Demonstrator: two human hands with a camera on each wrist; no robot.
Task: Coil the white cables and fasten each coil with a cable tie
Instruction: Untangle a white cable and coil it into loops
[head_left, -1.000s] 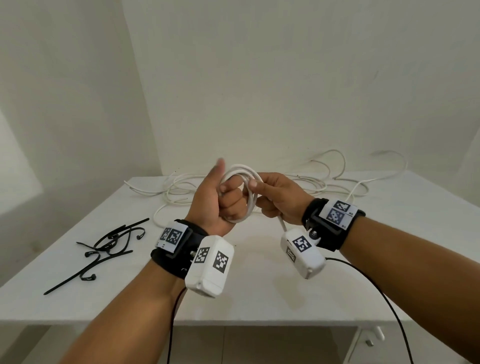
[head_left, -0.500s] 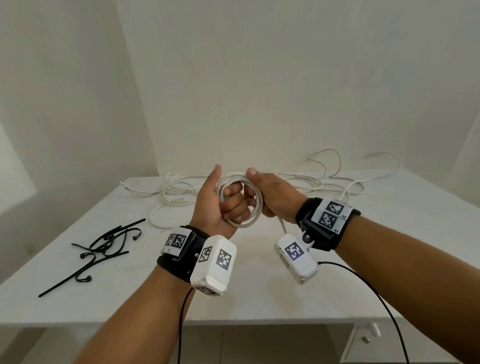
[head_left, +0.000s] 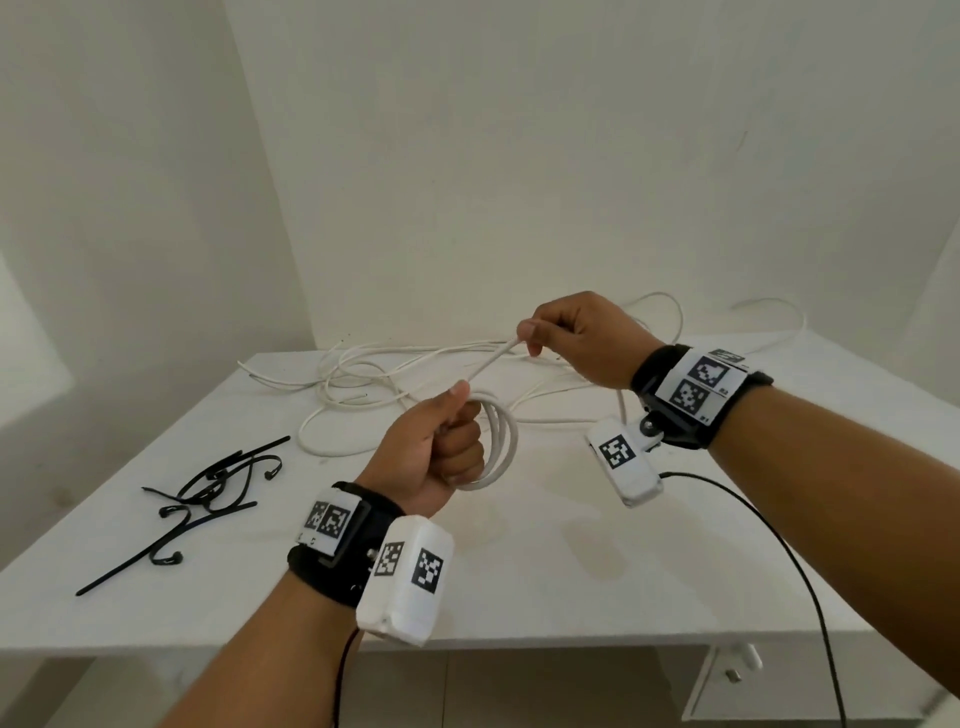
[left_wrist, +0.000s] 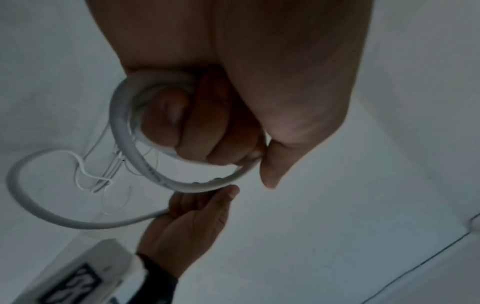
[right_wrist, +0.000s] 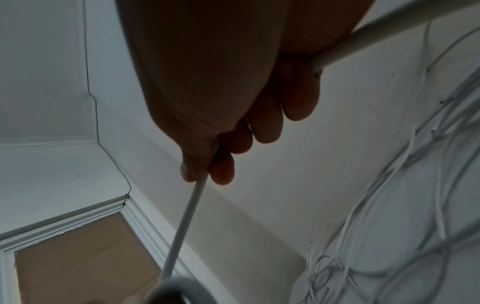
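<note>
My left hand is a fist gripping a small coil of white cable held above the white table. The left wrist view shows the same coil looped round my curled fingers. From the fist a straight stretch of the cable runs up and right to my right hand, which pinches it between thumb and forefinger. In the right wrist view the cable leaves my fingertips and slants down. More loose white cables lie tangled at the table's back.
Several black cable ties lie in a loose heap on the table's left side. Walls close in behind and to the left. A black wire hangs from my right wrist camera over the table's front right.
My right hand has let go of the coil and drawn away up and right, pulling a straight length of cable taut. My left hand has sunk a little with the coil.
</note>
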